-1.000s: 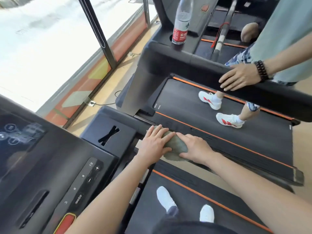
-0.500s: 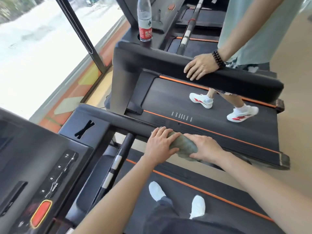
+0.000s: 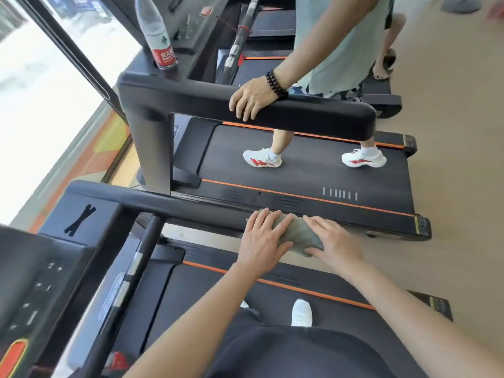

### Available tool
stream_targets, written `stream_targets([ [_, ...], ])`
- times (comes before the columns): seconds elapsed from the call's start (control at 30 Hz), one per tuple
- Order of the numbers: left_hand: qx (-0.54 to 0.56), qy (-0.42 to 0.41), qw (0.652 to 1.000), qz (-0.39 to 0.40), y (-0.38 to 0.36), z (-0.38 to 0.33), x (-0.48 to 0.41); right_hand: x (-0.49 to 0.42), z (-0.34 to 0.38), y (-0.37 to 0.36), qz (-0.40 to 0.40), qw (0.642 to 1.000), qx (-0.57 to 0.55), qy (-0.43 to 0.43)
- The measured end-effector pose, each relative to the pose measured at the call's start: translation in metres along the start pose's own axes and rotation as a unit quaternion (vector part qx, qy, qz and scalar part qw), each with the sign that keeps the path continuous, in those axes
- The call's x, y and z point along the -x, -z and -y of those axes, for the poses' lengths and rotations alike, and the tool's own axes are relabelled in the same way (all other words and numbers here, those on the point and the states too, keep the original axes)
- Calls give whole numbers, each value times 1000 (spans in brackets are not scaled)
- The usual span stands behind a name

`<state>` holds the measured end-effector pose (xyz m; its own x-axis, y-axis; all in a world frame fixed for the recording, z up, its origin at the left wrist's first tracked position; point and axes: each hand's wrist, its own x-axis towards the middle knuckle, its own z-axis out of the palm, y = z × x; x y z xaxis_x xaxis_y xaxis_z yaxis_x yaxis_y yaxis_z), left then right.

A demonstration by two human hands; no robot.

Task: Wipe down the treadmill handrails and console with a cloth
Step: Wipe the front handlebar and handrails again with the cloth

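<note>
- Since the earlier frames, both hands and the cloth [image 3: 298, 231] had slid further along the handrail [image 3: 163, 199], away from the console [image 3: 54, 268] and towards the rail's free end.
- On the next treadmill, the other person's white shoes [image 3: 261, 158] stood wider apart than before.
- The grey-green cloth lay draped over the top of the black handrail, bunched between the two hands.
- The left hand [image 3: 261, 241] lay flat on the console-side end of the cloth, with its fingers nearly straight and spread and its thumb along the near edge.
- The right hand [image 3: 336, 246] pressed on the other end, with its fingers stretched over the rail and its thumb laid against the cloth's near side; neither hand was closed into a fist.
- The console sat at the lower left, with pale button markings and a red stop button [image 3: 13, 356] near the bottom edge.
- Below the forearms were the wearer's treadmill belt [image 3: 204, 296] and one white shoe [image 3: 301, 312].
- On the neighbouring handrail [image 3: 313, 113] rested the other person's hand [image 3: 249, 100], with a dark beaded bracelet [image 3: 276, 83] on its wrist.
- A water bottle [image 3: 156, 34] with a red label stood upright in the neighbouring treadmill's cup holder, well apart from the cloth.
</note>
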<state>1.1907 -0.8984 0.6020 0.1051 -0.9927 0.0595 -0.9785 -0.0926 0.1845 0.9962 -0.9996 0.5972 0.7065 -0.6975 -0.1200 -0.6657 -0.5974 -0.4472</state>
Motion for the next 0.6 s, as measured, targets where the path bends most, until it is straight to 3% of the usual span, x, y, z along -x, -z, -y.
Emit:
stream_targets([
  [0.2,33,-27,999,-22,-16,-35,-8,29,-37,-16,-42,962,-252,-96],
  [0.4,17,-85,996,-4,-23,-51,-31,43,-46,-44,-79,936,-295,-177],
  [0.6,-26,-153,985,72,-27,-75,-57,64,-50,-64,-62,940,-259,-215],
])
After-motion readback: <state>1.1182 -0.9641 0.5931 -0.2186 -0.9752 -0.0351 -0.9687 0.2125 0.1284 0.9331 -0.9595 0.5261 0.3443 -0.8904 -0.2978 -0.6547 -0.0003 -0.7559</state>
